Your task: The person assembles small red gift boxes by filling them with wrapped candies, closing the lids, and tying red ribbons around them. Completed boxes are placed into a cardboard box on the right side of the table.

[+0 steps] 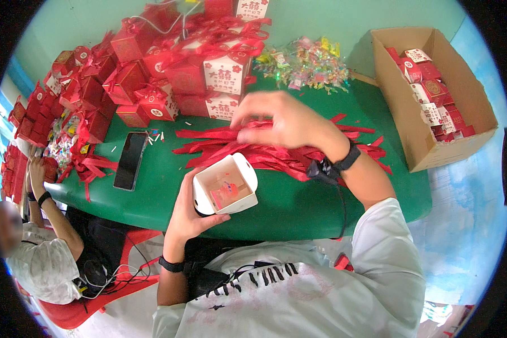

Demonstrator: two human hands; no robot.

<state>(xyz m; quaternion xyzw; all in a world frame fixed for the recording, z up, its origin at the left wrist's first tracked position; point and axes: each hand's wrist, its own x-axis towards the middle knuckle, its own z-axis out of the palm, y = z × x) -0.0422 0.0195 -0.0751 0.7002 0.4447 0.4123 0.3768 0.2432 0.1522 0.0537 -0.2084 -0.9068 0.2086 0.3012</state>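
My left hand (190, 208) grips a small white-lined gift box (252, 204), its round-ended flaps folded out and its mouth facing up. Inside lies a wrapped piece in clear and red (226, 191), probably a sweet. Above the box and over a pile of red ribbons (208, 147), my right hand (281, 119) hangs with curved fingers, thumb and fingers apart. Nothing shows between them, though that hand is slightly blurred. Part of the ribbon pile is hidden beneath my right hand and wrist.
Red boxes with ribbons (191, 76) stand stacked at the back left. Wrapped sweets (307, 63) are heaped at the back. A carton (408, 127) of red boxes stands at right. A phone (130, 160) lies on the green table (298, 205). At left, another person's hands (36, 172) are working.
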